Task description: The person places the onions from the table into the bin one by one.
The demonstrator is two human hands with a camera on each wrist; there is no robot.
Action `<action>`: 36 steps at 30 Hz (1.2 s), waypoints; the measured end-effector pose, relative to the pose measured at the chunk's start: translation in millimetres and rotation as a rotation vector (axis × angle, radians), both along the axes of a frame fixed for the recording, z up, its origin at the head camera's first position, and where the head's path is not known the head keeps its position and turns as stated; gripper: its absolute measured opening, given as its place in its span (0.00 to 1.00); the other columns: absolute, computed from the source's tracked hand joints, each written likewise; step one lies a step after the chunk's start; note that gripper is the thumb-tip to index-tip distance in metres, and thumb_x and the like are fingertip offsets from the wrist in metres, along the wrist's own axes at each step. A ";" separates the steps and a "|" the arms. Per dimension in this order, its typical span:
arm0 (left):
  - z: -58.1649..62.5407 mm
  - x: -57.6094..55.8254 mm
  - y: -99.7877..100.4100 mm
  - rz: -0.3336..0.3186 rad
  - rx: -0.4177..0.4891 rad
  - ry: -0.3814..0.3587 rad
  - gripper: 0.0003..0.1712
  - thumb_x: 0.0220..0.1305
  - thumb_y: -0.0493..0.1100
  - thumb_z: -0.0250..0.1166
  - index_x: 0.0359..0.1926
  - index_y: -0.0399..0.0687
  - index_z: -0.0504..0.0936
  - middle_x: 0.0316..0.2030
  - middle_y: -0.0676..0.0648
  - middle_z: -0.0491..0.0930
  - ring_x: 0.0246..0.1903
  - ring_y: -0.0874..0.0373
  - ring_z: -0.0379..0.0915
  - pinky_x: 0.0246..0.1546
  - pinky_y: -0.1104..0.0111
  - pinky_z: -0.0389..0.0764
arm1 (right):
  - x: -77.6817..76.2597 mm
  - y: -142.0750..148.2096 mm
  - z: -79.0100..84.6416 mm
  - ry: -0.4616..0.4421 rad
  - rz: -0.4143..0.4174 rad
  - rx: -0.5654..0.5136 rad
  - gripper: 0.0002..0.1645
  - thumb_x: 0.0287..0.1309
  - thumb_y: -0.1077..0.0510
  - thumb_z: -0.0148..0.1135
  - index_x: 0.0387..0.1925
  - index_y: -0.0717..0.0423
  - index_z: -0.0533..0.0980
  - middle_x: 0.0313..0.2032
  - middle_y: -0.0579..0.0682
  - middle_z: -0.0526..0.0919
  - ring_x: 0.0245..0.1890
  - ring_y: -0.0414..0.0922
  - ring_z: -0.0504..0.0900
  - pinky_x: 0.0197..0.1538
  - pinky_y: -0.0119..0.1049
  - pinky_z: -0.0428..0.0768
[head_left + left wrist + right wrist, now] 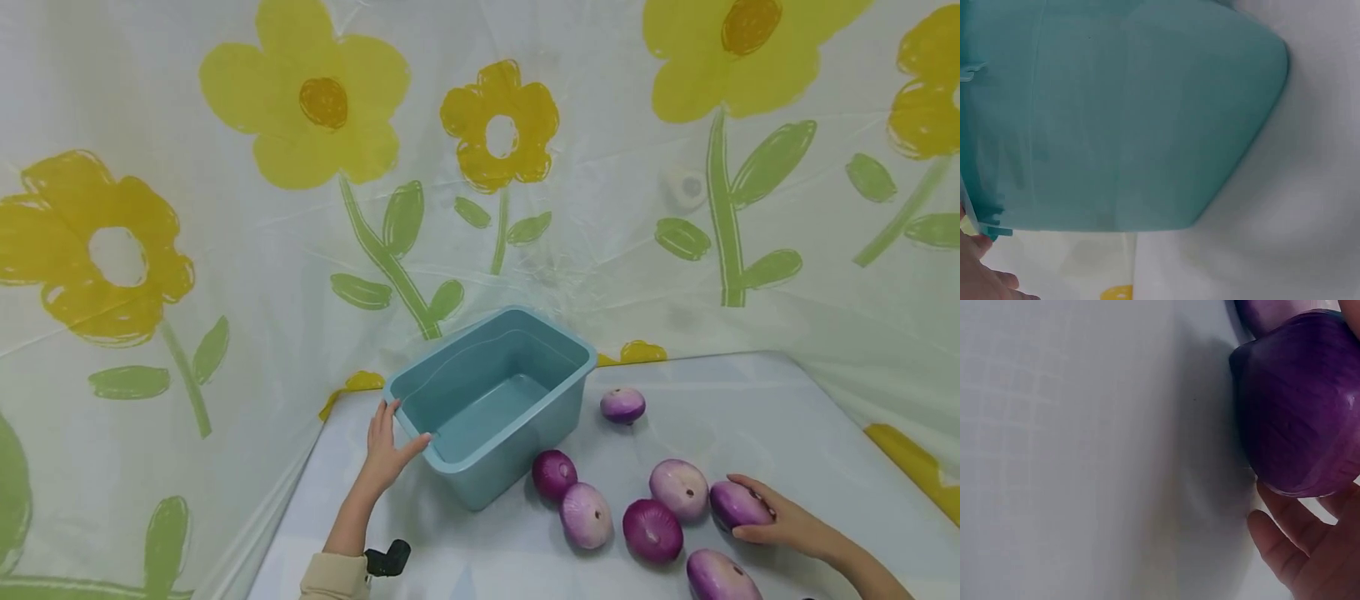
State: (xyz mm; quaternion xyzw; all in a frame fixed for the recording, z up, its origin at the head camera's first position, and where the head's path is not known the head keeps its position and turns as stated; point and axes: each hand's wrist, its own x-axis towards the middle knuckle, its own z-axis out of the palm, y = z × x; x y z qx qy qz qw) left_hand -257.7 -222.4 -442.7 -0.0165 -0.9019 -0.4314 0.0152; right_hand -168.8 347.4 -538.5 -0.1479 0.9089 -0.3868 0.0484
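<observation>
A teal plastic tub (pixel 525 433) stands on the table with its inside bare. My left hand (pixel 386 454) rests on the tub's near-left rim, thumb and fingers spread apart. In the left wrist view the tub's outer wall (pixel 1122 119) fills most of the picture, and that hand's fingers (pixel 1007 279) show at the lower left. On the right, my right hand (pixel 787 517) grips a red onion (pixel 731 502) between thumb and fingers. The right wrist view shows this onion (pixel 1300 412) from close by, fingers beneath it.
Several other red onions lie between the tub and my right hand: a dark one (pixel 652 531), a paler one (pixel 678 489), and a pair touching beside the tub, including a pale one (pixel 587 517). One onion (pixel 622 406) sits farther back. A flowered curtain (pixel 600 250) hangs behind the table.
</observation>
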 end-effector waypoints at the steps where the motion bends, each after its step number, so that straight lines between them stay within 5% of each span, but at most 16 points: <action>1: -0.8 0.3 0.0 0.002 0.008 -0.003 0.51 0.54 0.60 0.62 0.70 0.50 0.43 0.71 0.40 0.30 0.68 0.37 0.22 0.58 0.33 0.44 | -0.4 -0.1 -0.4 0.008 0.005 0.002 0.40 0.51 0.57 0.63 0.62 0.64 0.56 0.51 0.70 0.69 0.43 0.21 0.66 0.37 0.26 0.71; 9: -4.8 1.6 0.8 -0.001 0.021 0.025 0.49 0.56 0.60 0.60 0.69 0.50 0.44 0.71 0.40 0.30 0.68 0.37 0.25 0.57 0.33 0.45 | -5.8 7.0 15.7 -0.045 -0.008 0.045 0.40 0.53 0.53 0.62 0.63 0.64 0.55 0.53 0.70 0.69 0.42 0.23 0.66 0.37 0.32 0.73; 14: -4.8 2.6 0.7 0.003 0.027 0.025 0.50 0.55 0.60 0.61 0.70 0.49 0.44 0.71 0.40 0.31 0.68 0.37 0.28 0.57 0.34 0.49 | -13.1 14.3 35.9 0.012 -0.007 0.072 0.40 0.53 0.55 0.62 0.62 0.65 0.56 0.53 0.71 0.68 0.41 0.22 0.66 0.35 0.29 0.73; 22: -4.1 0.3 0.5 0.011 0.023 0.008 0.51 0.55 0.61 0.60 0.70 0.51 0.43 0.71 0.40 0.30 0.68 0.37 0.28 0.57 0.35 0.49 | -28.7 11.9 69.9 -0.006 0.012 0.094 0.42 0.53 0.54 0.61 0.62 0.68 0.53 0.52 0.75 0.66 0.45 0.58 0.73 0.37 0.49 0.77; 36: -5.1 -0.1 0.2 0.016 0.015 0.011 0.50 0.55 0.61 0.60 0.70 0.51 0.44 0.71 0.40 0.31 0.68 0.37 0.26 0.58 0.34 0.46 | -66.3 -13.9 138.8 0.073 0.068 0.124 0.44 0.51 0.52 0.63 0.64 0.67 0.55 0.53 0.72 0.66 0.46 0.60 0.72 0.38 0.48 0.77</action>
